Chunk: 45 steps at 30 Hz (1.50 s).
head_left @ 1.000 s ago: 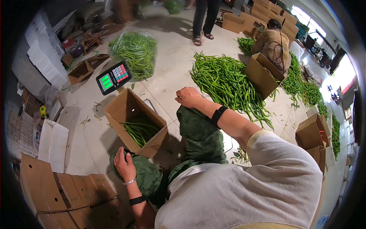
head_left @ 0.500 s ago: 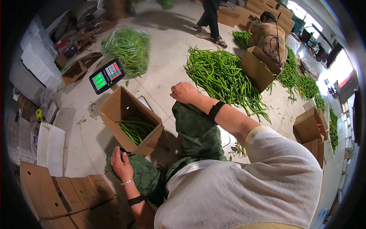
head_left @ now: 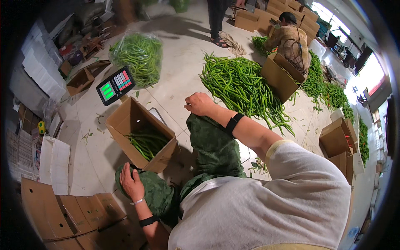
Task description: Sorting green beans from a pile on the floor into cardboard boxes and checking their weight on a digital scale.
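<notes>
My left hand (head_left: 132,183) lies on my left knee in dark green trousers, fingers stretched out and holding nothing. On my right knee rests my right hand (head_left: 201,103), its fingers loosely curled in with nothing seen in them. Between and ahead of my knees stands an open cardboard box (head_left: 162,160), tilted in view, with long green chili peppers (head_left: 146,143) in its bottom. It sits at a scale whose display panel (head_left: 115,86), with lit green digits and a keypad, stands just beyond the box. Neither hand touches the box.
A clear bag of peppers (head_left: 137,58) stands beyond the scale. Ahead to the right lies a big pepper heap (head_left: 239,83) beside another carton (head_left: 278,79). A co-worker (head_left: 293,46) sits behind it; another person's legs (head_left: 216,21) stand farther back. Flattened cartons (head_left: 46,206) lie at left.
The person standing at the back has stepped, their legs now farther left. My hands stay on my knees, and the box and scale have not moved.
</notes>
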{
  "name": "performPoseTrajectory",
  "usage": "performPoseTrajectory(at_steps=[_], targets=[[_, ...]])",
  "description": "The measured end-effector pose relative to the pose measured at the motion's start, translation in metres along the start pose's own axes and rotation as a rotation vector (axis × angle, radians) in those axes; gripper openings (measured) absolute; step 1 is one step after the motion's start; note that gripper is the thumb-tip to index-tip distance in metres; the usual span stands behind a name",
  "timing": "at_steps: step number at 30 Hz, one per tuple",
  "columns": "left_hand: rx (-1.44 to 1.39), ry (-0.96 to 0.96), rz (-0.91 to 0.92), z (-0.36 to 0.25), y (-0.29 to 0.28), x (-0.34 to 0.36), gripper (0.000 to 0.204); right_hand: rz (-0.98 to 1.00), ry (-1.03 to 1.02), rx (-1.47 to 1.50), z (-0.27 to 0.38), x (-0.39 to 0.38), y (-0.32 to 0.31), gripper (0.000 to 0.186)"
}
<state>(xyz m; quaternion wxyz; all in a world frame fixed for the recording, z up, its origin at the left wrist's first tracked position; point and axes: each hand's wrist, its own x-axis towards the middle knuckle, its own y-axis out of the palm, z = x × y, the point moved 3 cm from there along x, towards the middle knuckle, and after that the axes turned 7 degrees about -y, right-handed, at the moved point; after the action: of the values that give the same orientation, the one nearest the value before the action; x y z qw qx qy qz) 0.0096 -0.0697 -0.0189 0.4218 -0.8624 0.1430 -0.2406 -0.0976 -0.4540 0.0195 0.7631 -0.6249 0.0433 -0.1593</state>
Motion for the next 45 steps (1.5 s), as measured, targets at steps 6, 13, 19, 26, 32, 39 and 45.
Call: performPoseTrajectory(at_steps=[6, 13, 19, 26, 32, 39, 45], targets=[[-0.013, -0.002, -0.017, 0.0018, 0.0015, 0.0011, 0.038, -0.018, -0.014, -0.011, -0.0001, 0.0047, -0.0035, 0.028], [-0.013, -0.004, -0.034, 0.0005, 0.0066, 0.0056, 0.037, -0.003, -0.015, -0.017, -0.0046, 0.0075, -0.0023, 0.028], [-0.023, 0.026, -0.038, 0.0022, 0.0039, 0.0032, 0.038, -0.063, 0.0, -0.023, -0.0041, 0.0005, 0.0009, 0.028], [-0.017, 0.007, -0.041, 0.0039, 0.0041, -0.0001, 0.038, -0.041, -0.046, -0.047, -0.0025, 0.0025, 0.0033, 0.028], [-0.022, -0.007, -0.041, -0.0023, 0.0016, 0.0015, 0.038, -0.011, -0.019, -0.059, -0.003, 0.0042, 0.0009, 0.029], [-0.034, 0.012, -0.079, 0.0041, 0.0034, 0.0001, 0.038, -0.029, -0.024, -0.029, -0.0035, 0.0032, 0.0034, 0.029], [-0.062, -0.01, -0.045, 0.0014, -0.0033, 0.001, 0.039, -0.046, -0.061, -0.03, 0.0007, 0.0019, 0.0012, 0.027]])
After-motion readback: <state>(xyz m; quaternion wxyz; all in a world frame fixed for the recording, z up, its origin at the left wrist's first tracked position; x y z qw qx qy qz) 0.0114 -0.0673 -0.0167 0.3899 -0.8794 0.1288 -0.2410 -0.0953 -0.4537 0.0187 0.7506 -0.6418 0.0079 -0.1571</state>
